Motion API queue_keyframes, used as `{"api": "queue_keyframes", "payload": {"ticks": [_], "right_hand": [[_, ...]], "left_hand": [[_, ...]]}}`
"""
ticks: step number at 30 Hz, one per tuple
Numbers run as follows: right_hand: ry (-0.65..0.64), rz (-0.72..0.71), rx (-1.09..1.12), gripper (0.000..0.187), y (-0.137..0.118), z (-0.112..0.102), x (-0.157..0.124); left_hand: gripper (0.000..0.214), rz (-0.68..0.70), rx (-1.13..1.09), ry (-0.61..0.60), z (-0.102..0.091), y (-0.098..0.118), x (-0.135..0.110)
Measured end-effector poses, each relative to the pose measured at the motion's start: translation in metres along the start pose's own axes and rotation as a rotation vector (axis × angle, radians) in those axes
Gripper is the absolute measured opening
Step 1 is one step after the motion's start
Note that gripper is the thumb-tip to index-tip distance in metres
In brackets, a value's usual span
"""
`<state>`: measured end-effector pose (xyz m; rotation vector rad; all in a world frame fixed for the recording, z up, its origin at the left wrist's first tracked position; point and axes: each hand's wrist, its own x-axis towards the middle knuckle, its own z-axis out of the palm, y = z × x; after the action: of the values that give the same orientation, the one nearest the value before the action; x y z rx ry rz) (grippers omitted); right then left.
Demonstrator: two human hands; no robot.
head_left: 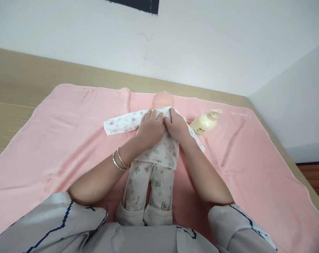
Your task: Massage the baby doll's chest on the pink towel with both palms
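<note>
A baby doll [163, 99] lies on its back with its head toward the wall. It wears a white patterned baby shirt [163, 154] and matching pants [138, 184] with turned-up cuffs. At the upper chest, near the collar, my left hand [152, 128] curls its fingers over the shirt cloth. Close beside it my right hand [177, 126] pinches the shirt front between thumb and fingers. The left sleeve [119, 123] lies stretched out flat. The other sleeve slants down, partly behind my right wrist. My hands hide the middle of the shirt front.
A pink blanket [77, 140] is spread under the doll over a wooden surface [25, 70]. To the right of the doll, a pale yellow pump bottle [205, 121] lies tilted by the sleeve. A white wall [191, 45] rises behind.
</note>
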<state>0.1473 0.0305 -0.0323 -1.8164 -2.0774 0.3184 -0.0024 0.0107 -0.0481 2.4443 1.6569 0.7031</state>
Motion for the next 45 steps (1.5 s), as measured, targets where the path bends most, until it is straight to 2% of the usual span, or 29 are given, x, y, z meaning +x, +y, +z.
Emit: {"api": "queue_keyframes", "payload": {"ticks": [4, 8, 10, 15, 18, 22, 26, 30, 34, 38, 42, 45], "right_hand": [[-0.022, 0.019, 0.019, 0.036, 0.0, -0.002, -0.002], [0.006, 0.028, 0.009, 0.042, -0.001, -0.002, -0.003], [0.014, 0.013, -0.029, 0.044, -0.004, -0.002, -0.005], [0.028, -0.053, -0.142, 0.054, -0.018, 0.006, -0.018], [0.067, -0.093, -0.142, 0.057, -0.027, 0.011, -0.027], [0.037, -0.074, -0.1, 0.056, -0.025, 0.01, -0.021], [-0.034, 0.007, -0.019, 0.049, -0.008, 0.005, -0.002], [-0.004, 0.042, 0.029, 0.044, 0.002, 0.004, 0.006], [-0.04, -0.007, -0.045, 0.053, -0.005, 0.003, -0.002], [-0.058, -0.086, -0.115, 0.06, -0.024, 0.001, -0.02], [-0.029, -0.113, -0.09, 0.06, -0.036, 0.003, -0.031], [-0.034, -0.08, -0.033, 0.058, -0.029, 0.005, -0.022]], "left_hand": [[0.047, -0.005, -0.066, -0.054, 0.001, -0.007, 0.007], [0.047, -0.028, -0.096, -0.014, 0.009, -0.022, 0.017], [0.047, -0.066, -0.114, -0.004, 0.012, -0.029, 0.021], [0.052, -0.167, -0.154, -0.089, 0.012, -0.041, 0.03], [0.051, -0.181, -0.16, -0.079, 0.013, -0.045, 0.032], [0.044, -0.135, -0.116, -0.043, 0.014, -0.042, 0.029], [0.036, -0.044, -0.133, -0.042, 0.005, -0.025, 0.019], [0.035, -0.015, -0.227, -0.036, -0.004, -0.011, 0.012], [0.033, 0.015, -0.258, -0.062, -0.002, -0.021, 0.019], [0.032, 0.07, -0.113, -0.08, 0.007, -0.04, 0.031], [0.036, -0.021, -0.064, -0.059, 0.016, -0.047, 0.033], [0.034, -0.077, -0.048, 0.022, 0.02, -0.042, 0.027]]}}
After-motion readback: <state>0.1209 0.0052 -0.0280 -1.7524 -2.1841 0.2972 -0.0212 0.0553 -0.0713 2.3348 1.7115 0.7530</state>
